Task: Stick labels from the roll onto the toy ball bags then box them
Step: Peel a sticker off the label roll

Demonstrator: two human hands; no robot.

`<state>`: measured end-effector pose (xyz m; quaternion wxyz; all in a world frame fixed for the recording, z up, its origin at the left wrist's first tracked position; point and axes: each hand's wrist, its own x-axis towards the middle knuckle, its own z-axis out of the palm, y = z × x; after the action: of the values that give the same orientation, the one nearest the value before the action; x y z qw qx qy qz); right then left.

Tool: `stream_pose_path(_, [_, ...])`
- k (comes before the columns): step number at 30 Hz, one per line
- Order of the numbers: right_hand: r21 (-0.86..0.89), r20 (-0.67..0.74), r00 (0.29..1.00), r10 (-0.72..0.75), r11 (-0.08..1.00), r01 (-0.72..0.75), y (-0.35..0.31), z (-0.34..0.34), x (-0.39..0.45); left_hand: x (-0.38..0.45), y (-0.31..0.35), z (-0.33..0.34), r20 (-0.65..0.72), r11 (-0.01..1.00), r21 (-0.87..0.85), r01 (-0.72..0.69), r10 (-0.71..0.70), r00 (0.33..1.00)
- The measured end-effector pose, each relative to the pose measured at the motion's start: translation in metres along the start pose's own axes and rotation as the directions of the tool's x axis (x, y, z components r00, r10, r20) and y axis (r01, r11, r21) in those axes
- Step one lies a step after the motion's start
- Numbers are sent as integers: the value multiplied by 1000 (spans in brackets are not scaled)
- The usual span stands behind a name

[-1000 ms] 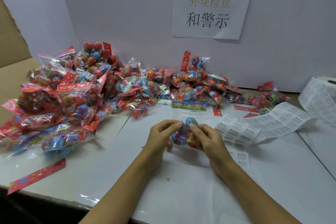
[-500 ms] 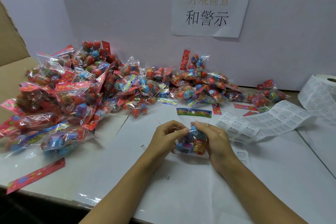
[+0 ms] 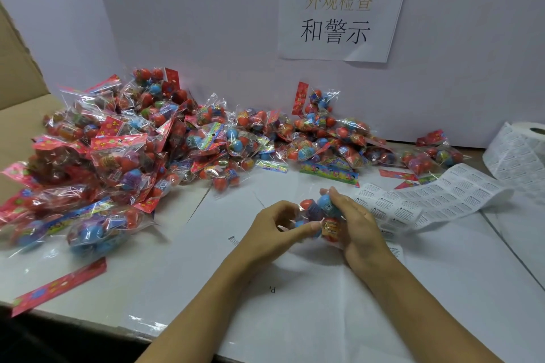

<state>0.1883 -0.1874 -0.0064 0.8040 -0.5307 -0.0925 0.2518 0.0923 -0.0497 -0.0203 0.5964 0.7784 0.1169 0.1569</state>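
Right hand (image 3: 358, 227), fingers curled over the top and right side of a clear toy ball bag (image 3: 320, 215), gripping it just above the worktop (image 3: 324, 303); a blue ball shows under the fingertips and an orange, printed ball sits against the palm. Left hand (image 3: 272, 228), fingers bent, thumb and forefinger closed in a pinch on the left edge of the same bag, so that the bag is held between both hands near the middle of the worktop. Whether a label is already on this bag cannot be told. Just right of the right hand, a loose strip of white warning labels (image 3: 427, 203) lies flat on the worktop and runs up and right to the label roll (image 3: 522, 150) at the right edge; one single label (image 3: 395, 250) lies beside the right wrist. Behind the hands, a large pile of toy ball bags (image 3: 177, 141) with red and multicoloured header cards spreads from the left edge along the back wall, thinning toward the right. A detached red header card (image 3: 59, 286) lies alone at the near left edge of the worktop. Brown cardboard box flaps (image 3: 17, 68) stand at the far left. A paper sign (image 3: 342, 9) with printed characters is taped to the white back wall (image 3: 191, 23).
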Motion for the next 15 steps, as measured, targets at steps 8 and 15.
stream_pose_path(8, [-121,139,988,-66,989,83,5,1,-2,-1,5,-1,-21,939,-344,-5,-2,1000])
stream_pose_path(15, [-371,201,976,-89,914,160,8,6,-10,-1,7,-6,-39,863,-503,-55,40,998])
